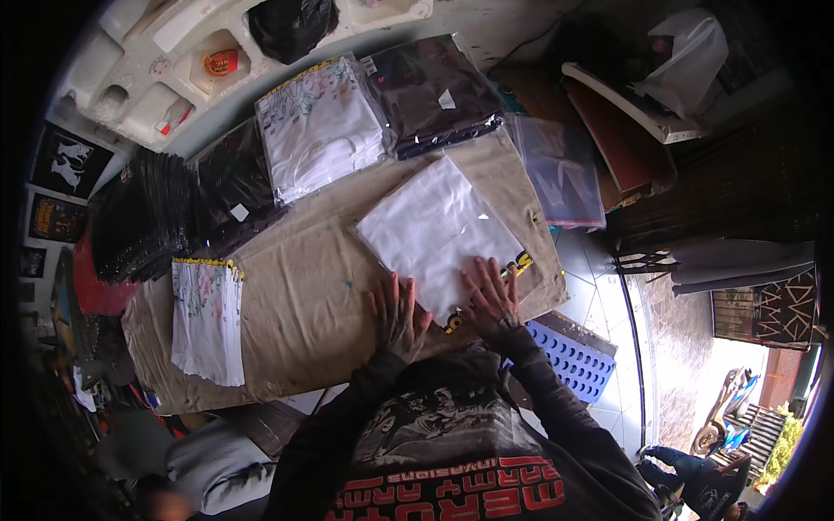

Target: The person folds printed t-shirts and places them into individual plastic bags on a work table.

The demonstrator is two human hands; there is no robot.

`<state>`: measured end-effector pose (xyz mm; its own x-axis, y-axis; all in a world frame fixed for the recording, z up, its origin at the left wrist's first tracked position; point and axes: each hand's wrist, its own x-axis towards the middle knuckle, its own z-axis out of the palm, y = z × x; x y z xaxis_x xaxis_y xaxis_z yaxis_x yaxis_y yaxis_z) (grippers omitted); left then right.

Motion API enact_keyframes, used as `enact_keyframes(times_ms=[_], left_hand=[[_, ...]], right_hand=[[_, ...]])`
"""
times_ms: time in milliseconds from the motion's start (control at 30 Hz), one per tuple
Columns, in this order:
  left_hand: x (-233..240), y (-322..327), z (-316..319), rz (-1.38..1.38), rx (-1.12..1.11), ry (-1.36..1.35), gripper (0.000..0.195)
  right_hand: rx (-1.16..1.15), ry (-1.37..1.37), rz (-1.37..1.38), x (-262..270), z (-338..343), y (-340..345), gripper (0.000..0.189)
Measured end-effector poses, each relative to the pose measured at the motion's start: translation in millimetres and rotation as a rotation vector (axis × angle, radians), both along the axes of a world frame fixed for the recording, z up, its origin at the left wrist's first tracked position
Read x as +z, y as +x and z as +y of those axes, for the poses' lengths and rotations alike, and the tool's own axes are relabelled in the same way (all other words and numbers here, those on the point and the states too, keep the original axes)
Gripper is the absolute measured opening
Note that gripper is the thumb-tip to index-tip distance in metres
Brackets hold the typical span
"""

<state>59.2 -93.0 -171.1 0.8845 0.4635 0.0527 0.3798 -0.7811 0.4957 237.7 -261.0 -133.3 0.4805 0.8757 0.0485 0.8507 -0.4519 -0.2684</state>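
A folded white T-shirt in a clear plastic bag lies at an angle on the cloth-covered table, yellow lettering showing along its near edge. My right hand rests on that near edge with its fingers spread, partly hiding the lettering. At the bag's left corner, my left hand lies flat, fingers apart, its fingertips at the plastic. Neither hand grips anything. To the left on the same table sits a stack of folded white printed T-shirts.
Along the back are bagged white shirts, bagged dark shirts and a black pile. Clear plastic bags lie beyond the right edge. A blue perforated mat is below. Another person is outside, near a motorcycle.
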Motion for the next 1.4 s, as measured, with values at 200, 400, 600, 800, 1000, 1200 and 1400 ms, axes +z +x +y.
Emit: enact_keyframes(times_ms=[200, 400, 600, 800, 1000, 1200, 1400], left_hand=[[6.0, 11.8, 25.0, -0.066, 0.128, -0.074, 0.075], [10.2, 9.3, 98.2, -0.180, 0.192, -0.184, 0.075], [-22.6, -21.7, 60.1, -0.037, -0.015, 0.067, 0.104], [-12.7, -22.6, 60.8, -0.099, -0.019, 0.015, 0.102], [7.3, 2.5, 67.1, -0.139, 0.010, -0.096, 0.087], [5.8, 42.9, 77.2, -0.098, -0.133, 0.131, 0.085], [-5.1, 43.7, 74.4, -0.139, -0.124, 0.132, 0.085]], right_hand=[[-0.095, 0.010, -0.042, -7.2, 35.4, -17.0, 0.072], [0.026, 0.108, 0.124, -20.1, 54.8, -59.2, 0.071], [0.088, 0.022, 0.091, -8.0, 45.3, -39.0, 0.069], [0.118, -0.013, 0.079, -2.3, 45.2, -35.4, 0.073], [0.173, -0.032, 0.055, -8.7, 12.4, -46.8, 0.072], [0.442, 0.140, 0.086, -15.1, -0.2, -57.2, 0.055], [0.520, 0.136, 0.245, 1.9, -11.5, -47.0, 0.040]])
